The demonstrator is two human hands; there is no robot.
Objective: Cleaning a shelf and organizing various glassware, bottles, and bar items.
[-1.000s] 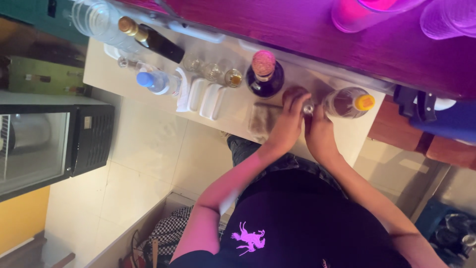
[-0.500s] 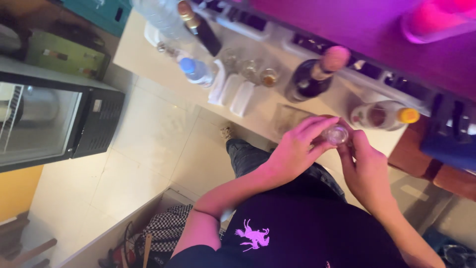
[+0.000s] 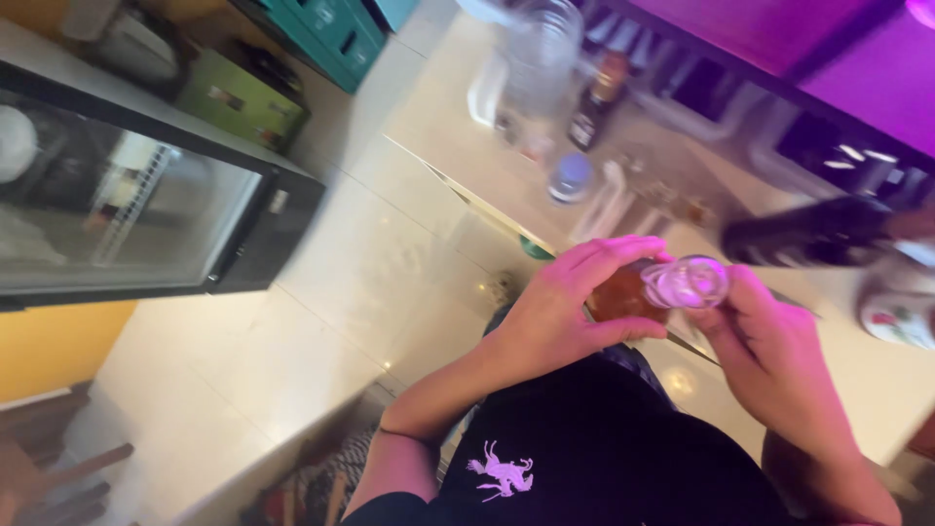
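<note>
Black glass-fronted cooler cabinet (image 3: 127, 209) standing on the pale tiled floor (image 3: 321, 321), well apart from the work. Long pale counter (image 3: 467, 127) beside it, crowded: clear glass jug (image 3: 541, 54), dark brown bottle with a label (image 3: 596, 102), small blue-capped bottle (image 3: 572, 175), dark blurred bottle (image 3: 818, 232) off to the right. Held in front of the body, past the counter edge and over the floor: small clear glass bottle of amber liquid (image 3: 643, 290). Left hand (image 3: 565, 312) curled about the bottle body, fingers closed on it. Right hand (image 3: 779, 351) at the clear top end, thumb and fingertips pinched round the rim or cap; whether cap or open neck, cannot tell through blur. Risks, as judged: twisting force against a loose hold, bottle slipping and breaking on tile; liquid spilling onto dark clothing if tipped while open; elbow or sleeve knocking the near, blurred bottle. Motion blur suggesting a moving head, so attention possibly off the grip.
</note>
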